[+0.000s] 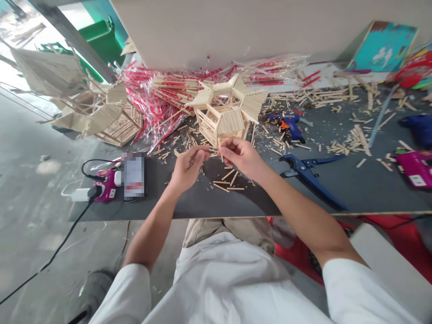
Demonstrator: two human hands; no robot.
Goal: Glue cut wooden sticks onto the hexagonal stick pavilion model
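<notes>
My right hand (242, 157) pinches a short wooden stick (221, 149), which stands nearly upright between thumb and fingers. Facing it, my left hand (189, 167) is closed, thumb against the curled fingers; what it holds, if anything, is too small to make out. Just beyond both hands sits a small model built of wooden sticks (232, 121), with flared, roof-like panels on top and an open lattice body. Several loose cut sticks (229, 180) lie on the dark tabletop (202, 204) below the hands.
A blue glue gun (293, 126) and blue cutters (310, 175) lie to the right. On the left are a larger stick model (101, 114), a phone (135, 177) and a magenta power strip (107, 184). Plastic-wrapped stick bundles (162, 94) line the back.
</notes>
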